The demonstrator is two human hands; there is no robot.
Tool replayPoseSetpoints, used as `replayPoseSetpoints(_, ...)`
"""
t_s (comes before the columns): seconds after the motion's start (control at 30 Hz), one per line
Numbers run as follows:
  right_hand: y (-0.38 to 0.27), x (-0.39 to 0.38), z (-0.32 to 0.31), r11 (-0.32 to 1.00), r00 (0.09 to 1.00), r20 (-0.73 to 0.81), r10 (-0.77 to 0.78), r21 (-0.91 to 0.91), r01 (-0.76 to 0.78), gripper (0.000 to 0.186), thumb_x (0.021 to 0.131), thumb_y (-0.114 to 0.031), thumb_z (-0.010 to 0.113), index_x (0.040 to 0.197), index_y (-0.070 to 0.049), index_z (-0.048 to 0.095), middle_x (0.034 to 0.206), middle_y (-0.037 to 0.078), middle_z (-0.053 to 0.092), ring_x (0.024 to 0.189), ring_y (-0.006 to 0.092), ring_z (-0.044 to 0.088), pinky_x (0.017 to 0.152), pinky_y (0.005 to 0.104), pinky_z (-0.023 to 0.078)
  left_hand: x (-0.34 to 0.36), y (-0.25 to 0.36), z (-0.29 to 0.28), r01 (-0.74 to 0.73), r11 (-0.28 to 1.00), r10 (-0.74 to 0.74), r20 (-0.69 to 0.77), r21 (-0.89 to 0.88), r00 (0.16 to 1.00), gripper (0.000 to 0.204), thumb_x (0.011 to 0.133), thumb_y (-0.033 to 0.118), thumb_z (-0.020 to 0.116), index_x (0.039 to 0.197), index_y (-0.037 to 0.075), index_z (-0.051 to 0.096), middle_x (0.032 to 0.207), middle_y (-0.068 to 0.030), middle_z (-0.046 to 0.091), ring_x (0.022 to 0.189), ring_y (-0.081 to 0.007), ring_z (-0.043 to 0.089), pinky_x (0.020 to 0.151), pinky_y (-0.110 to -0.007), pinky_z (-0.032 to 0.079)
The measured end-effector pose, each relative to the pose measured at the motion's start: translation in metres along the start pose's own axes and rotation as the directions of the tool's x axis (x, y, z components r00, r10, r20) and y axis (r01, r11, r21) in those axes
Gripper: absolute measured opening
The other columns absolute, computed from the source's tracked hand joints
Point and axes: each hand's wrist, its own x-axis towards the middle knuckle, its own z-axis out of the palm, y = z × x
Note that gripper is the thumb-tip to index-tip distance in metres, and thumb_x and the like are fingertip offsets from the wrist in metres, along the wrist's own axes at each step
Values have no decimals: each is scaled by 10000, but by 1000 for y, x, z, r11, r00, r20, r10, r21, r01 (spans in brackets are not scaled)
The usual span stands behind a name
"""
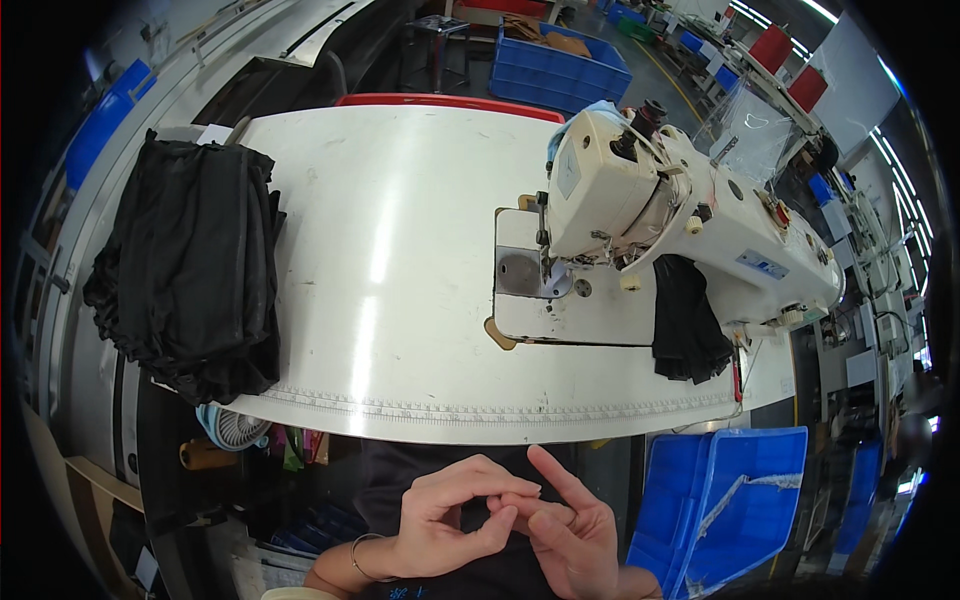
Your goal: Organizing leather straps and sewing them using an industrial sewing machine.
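Note:
My left hand (pixel 445 518), with a bracelet at its wrist, is in front of the table's near edge. Its thumb and fingers close on the fingertips of my right hand (pixel 578 535). On the right hand one finger points up and apart, the others reach toward the left hand, and the thumb bends inward. I see no thing between the hands, though the touching fingertips could hide something tiny. Beyond them lies the white sewing table (pixel 430 340) with a ruler strip along its front. A cream sewing machine (pixel 610 190) stands at its right.
A tall pile of black fabric pieces (pixel 190 260) sits at the table's left end. More black fabric (pixel 685 320) lies by the machine's arm. One blue bin (pixel 745 500) stands at the lower right, another blue crate (pixel 560 70) behind the table. A small fan (pixel 235 428) is below the left edge.

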Motion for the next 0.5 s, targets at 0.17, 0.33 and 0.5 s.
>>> replayPoseSetpoints(0.17,1,6,1,998,1000,-6,-3,-67,2,594,874,-63,561,1368,39,247,1101,195,600,1032,266,584,934,378,446,2,4,-8,-27,1000,26,6,16,1000,286,739,-59,615,1025,-57,623,919,-132,639,764,-138,569,680,-228,454)
replayPoseSetpoints(0.33,-2,10,8,995,999,-17,-37,-91,35,601,886,-62,541,1379,35,212,1135,214,576,1070,287,562,947,395,437,3,8,-1,-106,962,159,-199,254,967,247,726,-56,618,973,-58,621,943,-164,629,834,-222,603,738,-291,485)
replayPoseSetpoints(0.5,-5,11,17,998,998,1,-62,-28,62,616,900,-67,521,1393,32,165,1178,223,547,1088,284,549,955,389,421,7,9,-14,-341,689,439,6,640,899,343,641,-36,707,978,5,656,974,-113,628,796,-194,586,698,-285,485)
